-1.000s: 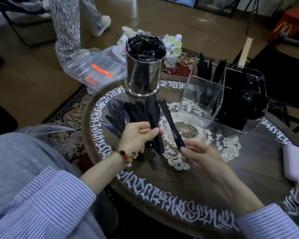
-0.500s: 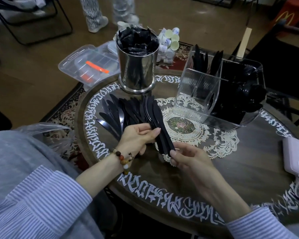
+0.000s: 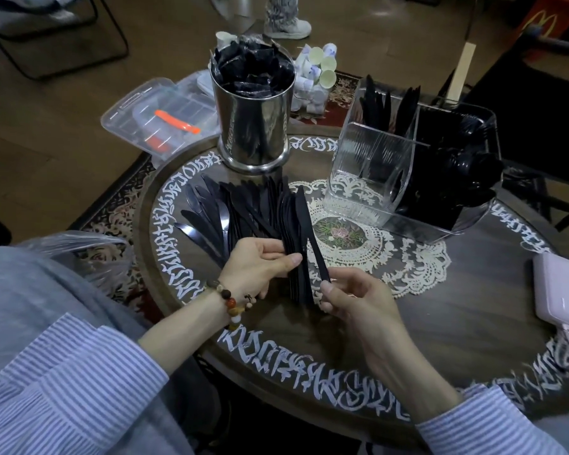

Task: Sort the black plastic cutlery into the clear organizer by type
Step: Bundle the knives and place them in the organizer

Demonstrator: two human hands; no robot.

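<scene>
A fan of black plastic knives point(image 3: 217, 215) lies on the round table point(image 3: 440, 316) in front of me. My left hand point(image 3: 257, 267) grips a stacked bundle of black knives point(image 3: 293, 231) standing on edge. My right hand point(image 3: 352, 297) pinches the handle end of one more black knife point(image 3: 309, 231) that leans against that bundle. The clear organizer point(image 3: 372, 178) stands at the far right of the table, with a few knives upright in its back compartment and black cutlery heaped in its right side.
A steel cup point(image 3: 253, 126) stuffed with black packets stands behind the knives. A white lace doily point(image 3: 408, 254) lies mid-table. A pale pink box point(image 3: 559, 290) sits at the right edge. A clear lidded box point(image 3: 158, 116) and small cups point(image 3: 316, 70) lie on the floor beyond.
My right hand has brought its single knife in from the right until it leans against the bundle in my left hand. The view has shifted closer to the table.
</scene>
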